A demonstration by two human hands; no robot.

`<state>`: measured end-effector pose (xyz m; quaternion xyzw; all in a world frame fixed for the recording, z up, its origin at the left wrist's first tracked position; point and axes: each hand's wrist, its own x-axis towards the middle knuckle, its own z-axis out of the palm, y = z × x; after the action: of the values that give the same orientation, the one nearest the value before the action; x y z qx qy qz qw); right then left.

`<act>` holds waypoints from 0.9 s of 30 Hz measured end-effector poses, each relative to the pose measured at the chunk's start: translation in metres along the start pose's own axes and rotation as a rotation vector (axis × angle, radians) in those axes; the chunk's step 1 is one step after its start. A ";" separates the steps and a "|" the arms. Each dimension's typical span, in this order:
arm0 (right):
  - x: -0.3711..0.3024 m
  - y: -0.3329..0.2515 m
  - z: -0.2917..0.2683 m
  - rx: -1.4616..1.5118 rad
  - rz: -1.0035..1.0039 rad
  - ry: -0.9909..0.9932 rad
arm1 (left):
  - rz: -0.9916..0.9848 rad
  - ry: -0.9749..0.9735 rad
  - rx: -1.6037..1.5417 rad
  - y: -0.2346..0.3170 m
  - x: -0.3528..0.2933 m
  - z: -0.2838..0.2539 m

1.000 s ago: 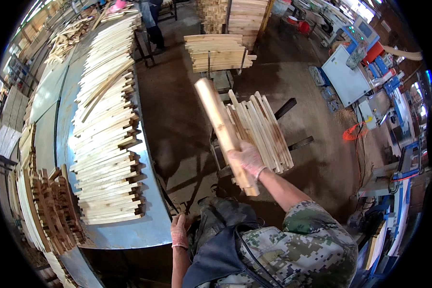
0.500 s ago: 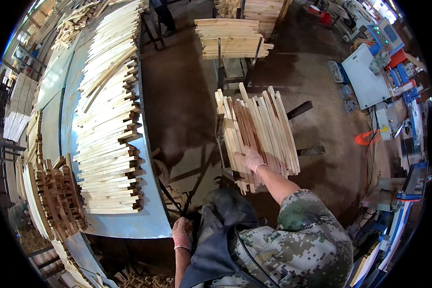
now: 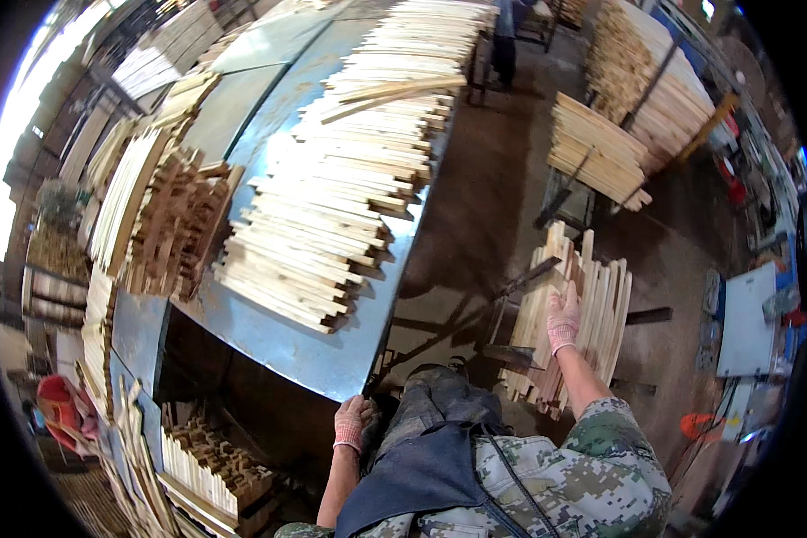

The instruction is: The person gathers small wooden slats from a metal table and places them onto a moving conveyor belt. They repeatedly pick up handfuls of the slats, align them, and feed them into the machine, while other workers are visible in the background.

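My right hand [image 3: 563, 321], in a pale pinkish knit glove, lies with fingers stretched forward on a stack of narrow wooden strips [image 3: 608, 309]. The strips rest on a dark metal stand [image 3: 517, 355], their ends uneven and some browner than others. By the near corner of the blue metal table [image 3: 351, 363], my gloved left hand [image 3: 353, 422] is low beside my apron, its fingers curled in. What they hold, if anything, is hidden. A long row of pale strips [image 3: 332, 211] covers much of the tabletop, with a few loose ones lying crosswise on it.
Brown strips [image 3: 177, 224] are piled on the table's left. More cut pieces [image 3: 211, 466] sit below its near edge. Another strip stack [image 3: 599, 148] stands on a rack farther off. A pale cabinet [image 3: 746, 321] and an orange coiled hose [image 3: 698, 425] are at the right.
My view has turned to the left, so table and stack appear farther right. My right hand still rests on the strips, its fingers pointing more straight ahead. My left hand stays by the table corner.
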<state>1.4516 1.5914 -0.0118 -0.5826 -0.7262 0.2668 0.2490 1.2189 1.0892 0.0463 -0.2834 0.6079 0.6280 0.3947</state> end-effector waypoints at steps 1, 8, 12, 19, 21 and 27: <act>0.002 -0.042 -0.003 0.057 -0.011 -0.063 | 0.002 0.008 -0.017 0.000 0.001 -0.010; -0.021 -0.163 0.114 0.365 -0.170 -0.485 | 0.086 -0.166 -0.056 -0.035 0.088 -0.127; -0.034 -0.211 0.176 0.215 -0.112 -0.755 | 0.034 0.076 -0.135 0.000 0.080 -0.117; 0.050 -0.279 0.297 0.259 -0.365 -0.708 | 0.018 0.288 -0.038 0.065 0.098 -0.134; 0.081 -0.294 0.332 0.349 -0.312 -0.633 | 0.048 0.331 0.091 0.077 0.118 -0.139; 0.144 -0.302 0.397 0.402 -0.106 -0.466 | 0.377 0.613 0.681 0.146 0.204 -0.109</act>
<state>0.9412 1.6399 -0.0913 -0.4062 -0.7258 0.5180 0.1997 0.9747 1.0200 -0.0564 -0.1952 0.9074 0.3418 0.1475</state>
